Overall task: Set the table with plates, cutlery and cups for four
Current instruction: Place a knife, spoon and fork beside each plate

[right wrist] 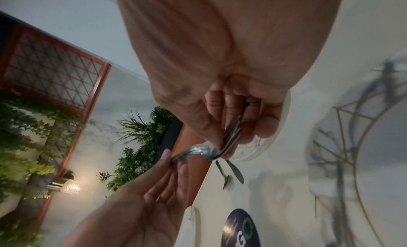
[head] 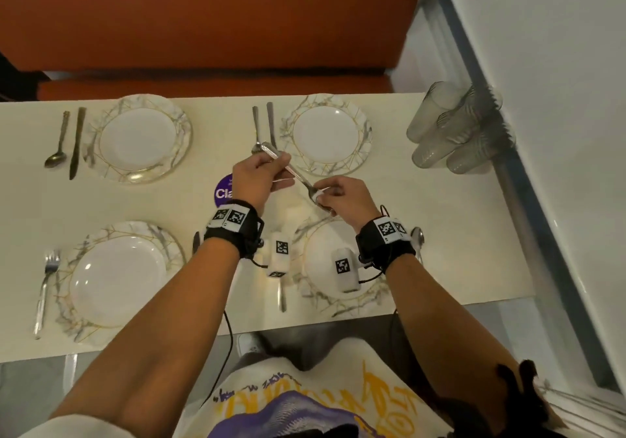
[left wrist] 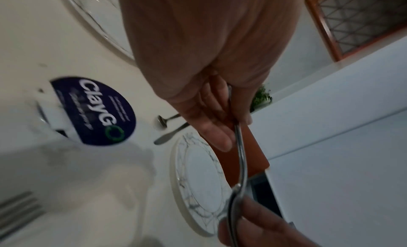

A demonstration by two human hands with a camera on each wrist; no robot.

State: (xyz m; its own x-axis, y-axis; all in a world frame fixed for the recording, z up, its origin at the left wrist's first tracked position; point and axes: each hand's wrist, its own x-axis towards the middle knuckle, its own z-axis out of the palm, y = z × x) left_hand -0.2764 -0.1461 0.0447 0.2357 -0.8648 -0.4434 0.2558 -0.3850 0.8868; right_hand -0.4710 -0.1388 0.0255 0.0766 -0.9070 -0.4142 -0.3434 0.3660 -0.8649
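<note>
Holding a fork (head: 288, 169) between both hands, left hand (head: 257, 180) pinching the handle and right hand (head: 342, 197) curled round the tines, above a table (head: 457, 234) already bearing four plates (head: 142, 137) and some cutlery, cups (head: 454, 129) still waiting stacked at the far right.

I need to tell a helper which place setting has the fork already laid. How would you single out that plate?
Start from the table. Along its near edge, by the person's body, lie two marbled plates; take the near-left plate. Only this plate has a fork lying at its left.
</note>
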